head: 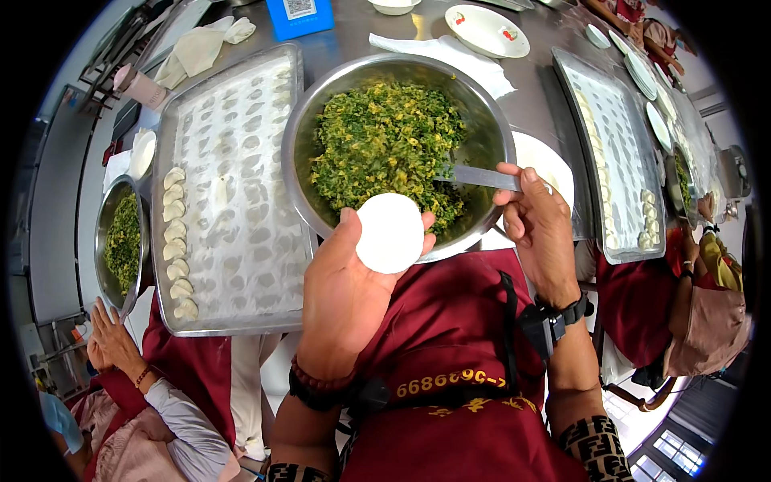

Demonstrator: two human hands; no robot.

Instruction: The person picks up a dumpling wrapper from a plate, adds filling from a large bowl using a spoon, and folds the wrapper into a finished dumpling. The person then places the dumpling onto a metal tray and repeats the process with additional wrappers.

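A round white dough wrapper (390,234) lies flat on the upturned palm and fingers of my left hand (352,283), just in front of a large steel bowl (491,226). Chopped green and yellow filling (385,138) fills much of that bowl. My right hand (539,223) pinches the end of a flat metal utensil (482,177) over the bowl's right rim; its far end is hidden in the filling. Under the bowl's right side a white plate (551,165) shows in part.
At the left, a metal tray (241,325) bears a column of folded dumplings (174,230). Another tray (638,256) with dumplings stands at the right. A co-worker's hands (111,337) are by a smaller bowl (103,259). Behind are a cherry-patterned dish (479,30) and a white cloth (446,57).
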